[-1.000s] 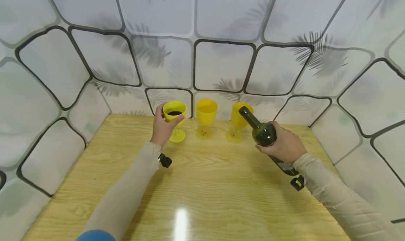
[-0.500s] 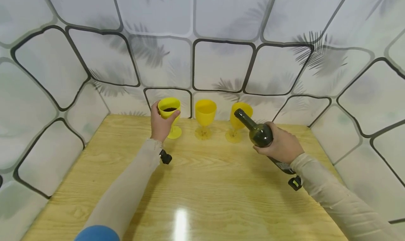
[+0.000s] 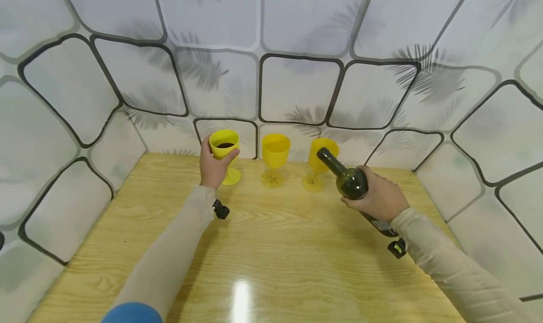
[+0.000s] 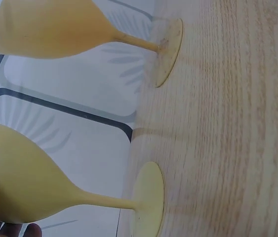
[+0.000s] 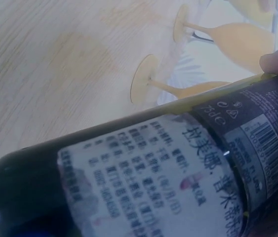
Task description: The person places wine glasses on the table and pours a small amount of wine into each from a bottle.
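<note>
Dark liquid shows inside the leftmost yellow goblet (image 3: 231, 157), whose bowl my left hand (image 3: 213, 167) holds with the thumb in front. In the left wrist view that goblet's foot (image 4: 149, 200) meets the wooden table. My right hand (image 3: 382, 195) grips a dark green wine bottle (image 3: 353, 184) around its body. The bottle is tilted, neck pointing up and left, its mouth in front of the right goblet (image 3: 316, 155). White and dark labels (image 5: 148, 173) cover its side in the right wrist view. Between the hands stands the middle goblet (image 3: 275, 153), which neither hand touches.
The goblets stand in a row near the back of the wooden table (image 3: 271, 247). Close behind them rises a patterned wall (image 3: 301, 89), with side walls at left and right. A small black device (image 3: 221, 210) is strapped to the left wrist, another (image 3: 397, 248) to the right.
My left hand has shifted the left goblet a little to the left and back, away from the middle one. The bottle has moved slightly left in my right hand.
</note>
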